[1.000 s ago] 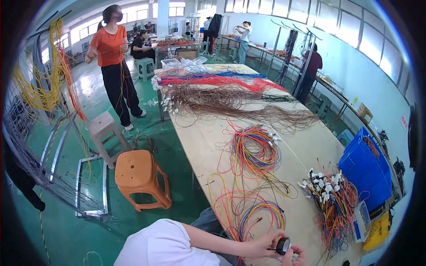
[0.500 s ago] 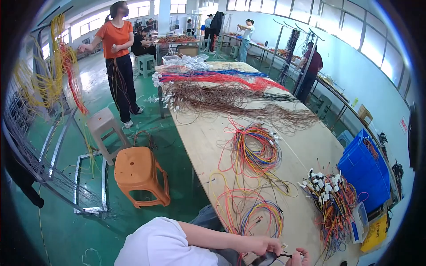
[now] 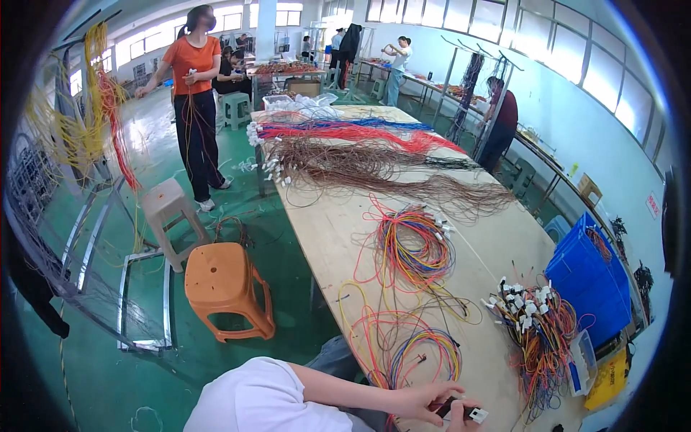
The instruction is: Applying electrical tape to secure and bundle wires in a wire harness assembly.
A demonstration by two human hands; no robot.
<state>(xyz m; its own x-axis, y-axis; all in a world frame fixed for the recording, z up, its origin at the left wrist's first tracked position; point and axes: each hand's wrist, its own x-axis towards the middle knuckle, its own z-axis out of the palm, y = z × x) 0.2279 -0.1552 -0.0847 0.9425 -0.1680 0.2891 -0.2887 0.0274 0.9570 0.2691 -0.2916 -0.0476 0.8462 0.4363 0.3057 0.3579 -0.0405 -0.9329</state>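
My left hand (image 3: 421,399) reaches in from the lower left on a bare forearm below a white sleeve. Only part of my right hand (image 3: 461,423) shows at the bottom edge. Together they pinch a small connector (image 3: 471,413), black on the left and white on the right, over the near end of a long wooden table (image 3: 324,230). Just beyond my hands lies a coil of orange, blue and yellow wires (image 3: 421,353). Another multicoloured coil (image 3: 414,248) sits farther up the table.
A wire bundle with white connectors (image 3: 536,320) lies right, beside a blue crate (image 3: 586,277). Brown, red and blue wire bundles (image 3: 360,155) cover the far table. An orange stool (image 3: 223,284), a beige stool (image 3: 169,209) and a person in orange (image 3: 194,101) stand left.
A round black roll seen in my hands a second ago is gone from view; they now hold a small black-and-white connector. The person in orange has turned, handling wires.
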